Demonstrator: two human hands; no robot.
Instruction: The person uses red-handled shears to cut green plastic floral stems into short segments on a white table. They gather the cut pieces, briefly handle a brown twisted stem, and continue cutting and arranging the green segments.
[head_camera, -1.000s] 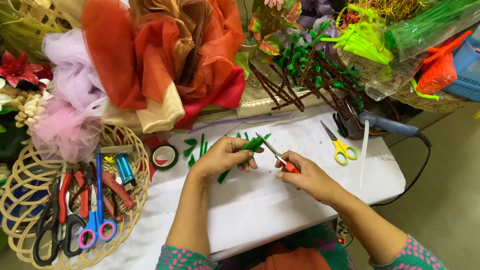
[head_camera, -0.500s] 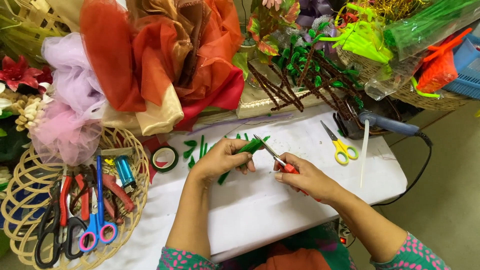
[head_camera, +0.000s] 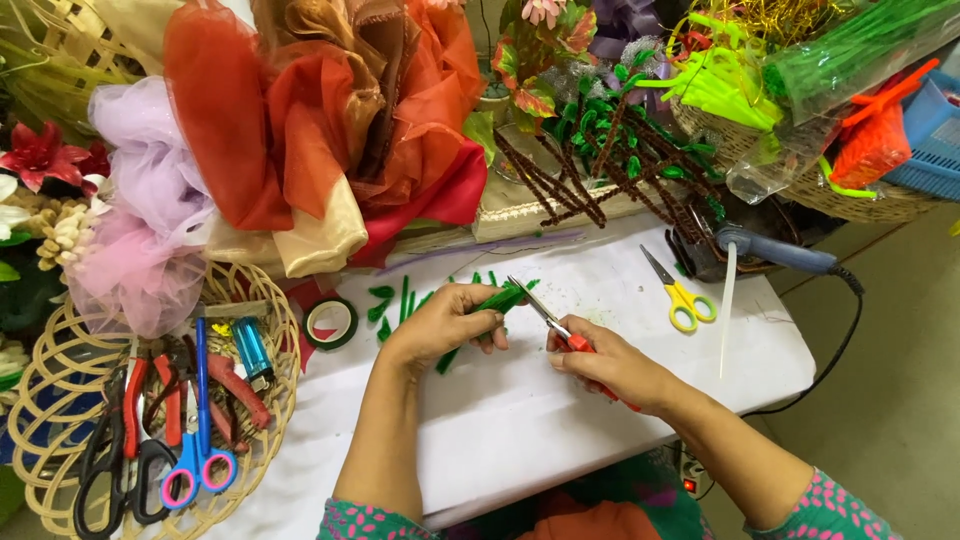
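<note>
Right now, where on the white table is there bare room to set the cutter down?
Bare patches: the white table near the front edge below both hands, and between the yellow scissors and glue gun cord. Crowded: green cuttings by the tape roll, and the wicker basket.

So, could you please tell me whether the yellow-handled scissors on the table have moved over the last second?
No. The yellow-handled scissors lie where they did, beside the glue gun.

— What stays out of sight here?

— The red handles of the small scissors (head_camera: 560, 325) vanish inside the right hand (head_camera: 610, 365), and the left hand (head_camera: 440, 325) covers most of the green strip (head_camera: 500, 300).

— And at the edges?

— The wicker basket (head_camera: 265, 300) and blue crate (head_camera: 930, 140) are cut off. The green scraps (head_camera: 382, 292) on the worktop (head_camera: 520, 420) are too small to identify.
</note>
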